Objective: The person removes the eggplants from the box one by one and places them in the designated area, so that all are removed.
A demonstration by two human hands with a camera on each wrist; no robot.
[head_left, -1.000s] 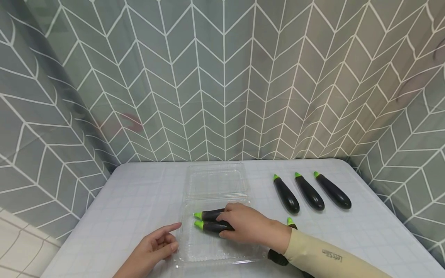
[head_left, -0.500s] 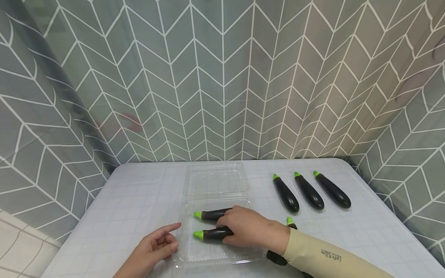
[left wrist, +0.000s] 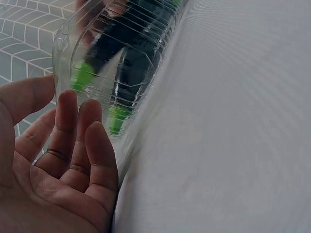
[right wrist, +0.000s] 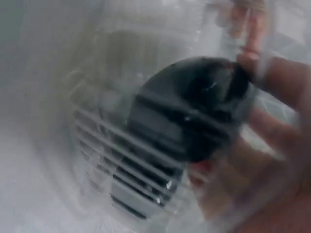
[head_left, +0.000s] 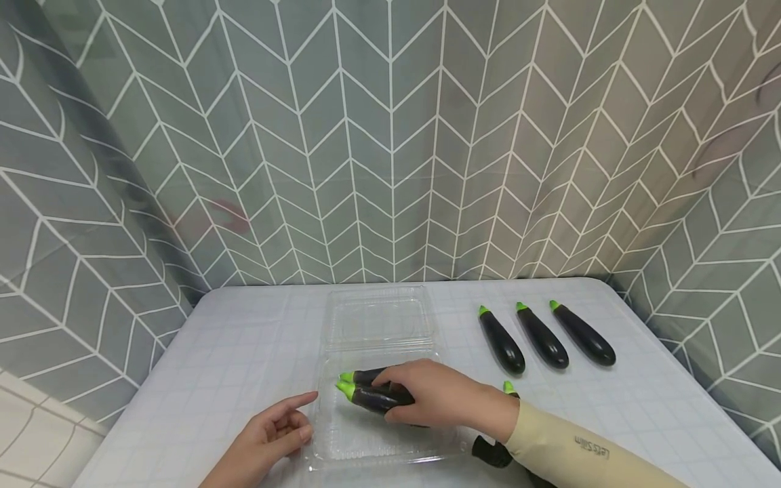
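A clear plastic clamshell box (head_left: 366, 447) lies opened out on the table, two eggplants with bright green stem ends in its base. My right hand (head_left: 433, 396) grips the near eggplant (head_left: 373, 398), thumb on its near side and fingers over the top. Its stem end points left and overlaps the far eggplant (head_left: 366, 377). Seen through the box wall in the right wrist view is a dark, rounded eggplant end (right wrist: 189, 111), blurred. Beside the box's left edge, my left hand (head_left: 268, 434) has its fingers loosely bent and holds nothing; in the left wrist view its fingertips (left wrist: 66, 102) overlap the rim.
Three eggplants lie in a slanted row at the back right, the leftmost eggplant (head_left: 502, 341) nearest the box. More dark eggplant (head_left: 491, 452) shows partly hidden under my right forearm. The box's lid (head_left: 378, 317) lies folded back toward the patterned curtain (head_left: 390, 169).
My right hand has moved the near eggplant toward me, away from the far one, then back against it, now at a slant. My left hand has stayed in place.
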